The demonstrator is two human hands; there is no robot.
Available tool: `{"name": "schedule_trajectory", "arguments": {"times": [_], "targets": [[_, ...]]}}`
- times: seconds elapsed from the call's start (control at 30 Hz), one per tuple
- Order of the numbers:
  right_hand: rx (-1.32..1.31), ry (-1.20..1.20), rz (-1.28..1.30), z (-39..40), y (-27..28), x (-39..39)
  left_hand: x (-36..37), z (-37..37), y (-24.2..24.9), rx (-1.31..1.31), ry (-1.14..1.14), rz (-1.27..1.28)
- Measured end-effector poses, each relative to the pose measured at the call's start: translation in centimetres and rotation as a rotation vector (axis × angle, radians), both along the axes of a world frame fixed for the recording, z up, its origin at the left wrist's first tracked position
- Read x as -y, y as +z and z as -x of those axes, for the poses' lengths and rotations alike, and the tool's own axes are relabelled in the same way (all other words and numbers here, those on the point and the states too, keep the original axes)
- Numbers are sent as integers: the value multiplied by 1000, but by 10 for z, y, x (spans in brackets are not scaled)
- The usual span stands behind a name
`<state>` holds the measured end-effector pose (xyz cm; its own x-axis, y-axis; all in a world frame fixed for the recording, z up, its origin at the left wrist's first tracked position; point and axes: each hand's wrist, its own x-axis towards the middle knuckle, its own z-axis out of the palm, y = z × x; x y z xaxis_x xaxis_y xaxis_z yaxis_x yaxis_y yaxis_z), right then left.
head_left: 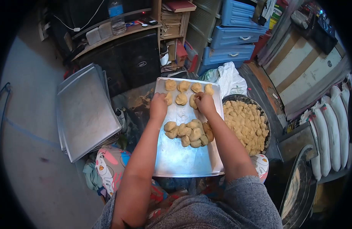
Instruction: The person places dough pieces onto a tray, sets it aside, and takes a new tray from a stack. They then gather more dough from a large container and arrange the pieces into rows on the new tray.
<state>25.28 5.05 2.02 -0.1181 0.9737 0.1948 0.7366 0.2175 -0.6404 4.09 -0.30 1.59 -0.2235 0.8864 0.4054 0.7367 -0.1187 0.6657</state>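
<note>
A metal baking tray (pixel 183 160) lies in front of me, its far end carrying a row of dough balls (pixel 183 86). In a second row, my left hand (pixel 158 106) closes on a dough ball (pixel 169 99) near the tray's left edge. My right hand (pixel 205 102) pinches another dough ball (pixel 192 102) towards the right. Between the hands sits a single dough ball (pixel 181 99), touched by neither. Nearer to me, a heaped cluster of dough balls (pixel 195 133) rests mid-tray, partly behind my right forearm. My fingertips are partly hidden.
At right stands a large round pan (pixel 268 126) full of dough pieces (pixel 244 122). Stacked metal trays (pixel 88 110) lean at left. Behind are a white plastic bag (pixel 231 80), blue drawers (pixel 237 36) and a shelf with a bottle (pixel 117 19). Long white packages (pixel 328 133) stand far right.
</note>
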Motion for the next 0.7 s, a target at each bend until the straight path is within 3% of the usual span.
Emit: {"name": "schedule_trajectory", "arguments": {"times": [0.13, 0.2, 0.23, 0.33, 0.4, 0.43, 0.47, 0.5, 0.53, 0.6, 0.7], "targets": [[188, 10, 37, -4, 36, 21, -11, 5, -5, -111, -99, 82], [304, 477, 322, -22, 49, 31, -16, 8, -8, -379, -97, 155], [284, 676, 471, -31, 41, 35, -12, 7, -3, -380, -102, 155], [70, 619, 554, -41, 30, 53, -3, -2, 7, -476, -117, 216], [57, 588, 541, -45, 40, 49, -3, -13, 9, -488, 0, -97], [-73, 494, 549, -46, 46, 46, -4, -18, 14, -493, 3, -100], [-202, 399, 558, -50, 49, 42, -8, -23, 20, -485, -118, 36], [-250, 342, 396, -56, 28, 26, -9, -28, 24, -473, -239, 175], [-254, 343, 399, -56, 20, 20, -10, -31, 20, -476, -239, 180], [-370, 40, 251, -58, 15, 13, -13, -38, 17, -505, -368, 285], [-112, -46, 59, -48, -3, 25, -13, -46, 29, -647, -365, 381]]}}
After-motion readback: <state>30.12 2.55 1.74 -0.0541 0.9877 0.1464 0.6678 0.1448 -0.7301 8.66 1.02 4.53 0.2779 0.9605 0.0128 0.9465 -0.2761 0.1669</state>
